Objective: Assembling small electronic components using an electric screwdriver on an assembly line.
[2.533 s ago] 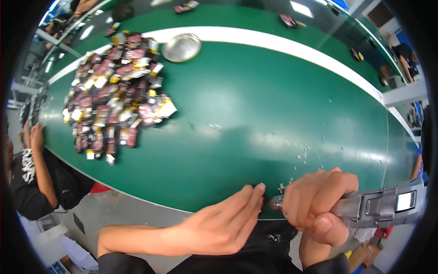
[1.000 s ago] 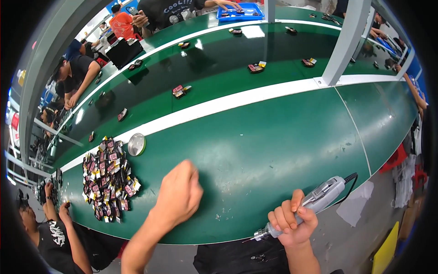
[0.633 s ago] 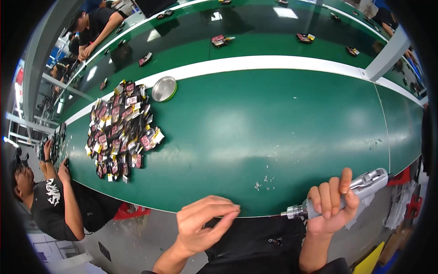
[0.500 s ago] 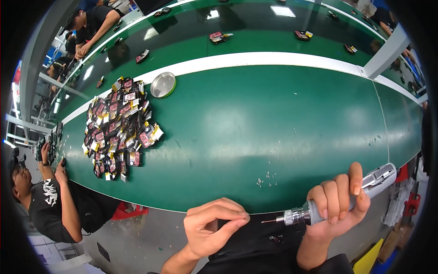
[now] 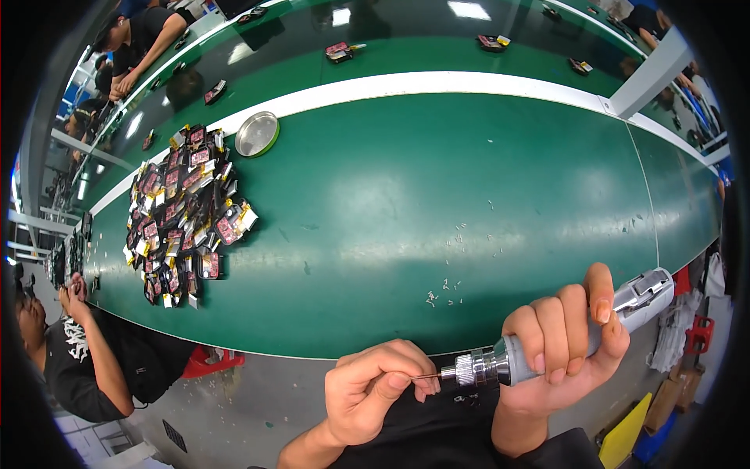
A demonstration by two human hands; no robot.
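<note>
My right hand (image 5: 558, 336) is wrapped round a power screwdriver (image 5: 517, 361) with a grey body, a silver lever and a ribbed metal chuck. Its thin bit (image 5: 426, 377) points left, roughly level, just off the table's near edge. At the bit's tip, my left hand (image 5: 367, 391) is closed, thumb and forefinger pinched together. Whether a small piece sits between those fingertips is hidden. Small pale slivers (image 5: 447, 286) lie scattered on the green tabletop (image 5: 359, 211) beyond my hands.
A heap of small black-cased devices (image 5: 176, 215) with pinkish boards fills the table's left side. Beside it rests a shallow round tin (image 5: 257, 134). Past a white rail (image 5: 437, 82), similar devices (image 5: 339, 52) lie on a green belt. A co-worker (image 5: 94, 352) sits at left.
The screwdriver has come left, and its bit now reaches my left fingertips; a gap lay between them before. The view has shifted slightly. The co-worker at left has brought both hands together.
</note>
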